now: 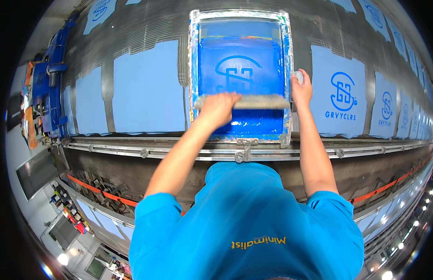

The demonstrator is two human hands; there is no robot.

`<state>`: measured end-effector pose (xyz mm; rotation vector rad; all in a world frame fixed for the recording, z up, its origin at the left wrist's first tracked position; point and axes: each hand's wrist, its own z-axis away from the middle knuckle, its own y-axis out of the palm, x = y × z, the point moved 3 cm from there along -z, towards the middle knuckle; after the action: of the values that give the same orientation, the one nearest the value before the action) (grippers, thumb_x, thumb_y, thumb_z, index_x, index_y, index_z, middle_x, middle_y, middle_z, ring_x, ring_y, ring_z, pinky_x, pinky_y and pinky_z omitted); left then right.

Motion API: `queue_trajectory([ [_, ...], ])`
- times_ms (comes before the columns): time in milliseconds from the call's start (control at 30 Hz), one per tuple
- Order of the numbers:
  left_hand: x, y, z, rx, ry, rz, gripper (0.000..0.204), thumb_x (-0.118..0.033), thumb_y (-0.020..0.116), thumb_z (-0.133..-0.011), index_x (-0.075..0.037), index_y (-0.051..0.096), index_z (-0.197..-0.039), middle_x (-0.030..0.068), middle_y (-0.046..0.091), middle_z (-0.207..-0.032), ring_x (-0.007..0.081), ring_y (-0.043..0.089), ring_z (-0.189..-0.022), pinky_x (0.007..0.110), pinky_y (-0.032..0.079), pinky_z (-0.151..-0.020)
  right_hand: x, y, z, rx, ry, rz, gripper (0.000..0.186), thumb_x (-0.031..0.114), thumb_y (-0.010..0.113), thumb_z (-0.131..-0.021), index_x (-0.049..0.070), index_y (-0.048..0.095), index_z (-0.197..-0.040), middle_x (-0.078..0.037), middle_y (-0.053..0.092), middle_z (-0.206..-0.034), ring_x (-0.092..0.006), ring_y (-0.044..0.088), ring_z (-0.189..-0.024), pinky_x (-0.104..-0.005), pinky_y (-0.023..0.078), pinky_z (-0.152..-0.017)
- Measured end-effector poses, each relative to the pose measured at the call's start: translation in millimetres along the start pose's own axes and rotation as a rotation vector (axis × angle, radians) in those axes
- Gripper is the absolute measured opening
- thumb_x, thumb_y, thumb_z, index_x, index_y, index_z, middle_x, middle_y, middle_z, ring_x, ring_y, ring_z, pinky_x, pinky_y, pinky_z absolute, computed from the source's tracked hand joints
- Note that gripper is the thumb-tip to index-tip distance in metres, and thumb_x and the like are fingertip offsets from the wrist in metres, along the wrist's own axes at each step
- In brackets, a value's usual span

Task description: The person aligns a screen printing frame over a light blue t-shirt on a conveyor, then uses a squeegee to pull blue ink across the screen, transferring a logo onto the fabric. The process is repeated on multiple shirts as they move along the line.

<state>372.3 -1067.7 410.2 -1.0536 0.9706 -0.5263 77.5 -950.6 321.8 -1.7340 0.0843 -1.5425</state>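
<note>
A screen printing frame with ink-smeared edges lies on the long dark table in front of me. Its mesh is coated in blue and shows a logo outline. My left hand is wrapped round a squeegee that spans the frame from side to side. Wet blue ink pools on the near side of the squeegee. At the frame's right edge my right hand is closed on a small pale piece, whose kind I cannot make out.
Printed light-blue fabric panels lie in a row to the right. Plain light-blue panels lie to the left. A metal rail with a clamp runs along the near table edge. Blue machinery stands at the far left.
</note>
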Motion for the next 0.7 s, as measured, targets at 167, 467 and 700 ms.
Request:
queue_trajectory([
  [167,50.5,-46.6,-102.8,0.05,0.015,-0.057,0.048,-0.009,0.065,-0.081,-0.022,0.074,-0.125,0.0163,0.076,-0.105,0.0381,0.073,-0.1,0.052,0.059,-0.083,-0.9,1.6,1.1,0.003,0.025,0.037,0.047,0.034,0.072,-0.092,0.016,0.064,-0.135,-0.014,0.076,-0.103,-0.0271,0.073,-0.093,-0.0385,0.055,-0.086],
  [467,109.9,-79.3,-154.9,0.223,-0.051,-0.107,0.039,-0.036,0.075,-0.085,-0.024,0.076,-0.123,0.0128,0.077,-0.106,0.0365,0.072,-0.103,0.05,0.058,-0.089,35.2,-7.8,-17.2,-0.049,-0.129,0.109,0.061,0.042,0.082,-0.087,0.002,0.066,-0.131,-0.02,0.072,-0.12,-0.0326,0.068,-0.112,-0.0426,0.051,-0.098],
  [700,122.8,-89.0,-146.1,0.172,-0.227,-0.223,0.042,-0.05,0.075,-0.086,-0.018,0.08,-0.112,0.0137,0.078,-0.096,0.0372,0.073,-0.096,0.048,0.058,-0.085,143.8,52.5,-78.1,0.49,-0.825,0.579,0.046,0.046,0.083,-0.082,0.004,0.077,-0.101,-0.014,0.075,-0.099,-0.0347,0.07,-0.096,-0.0457,0.055,-0.086],
])
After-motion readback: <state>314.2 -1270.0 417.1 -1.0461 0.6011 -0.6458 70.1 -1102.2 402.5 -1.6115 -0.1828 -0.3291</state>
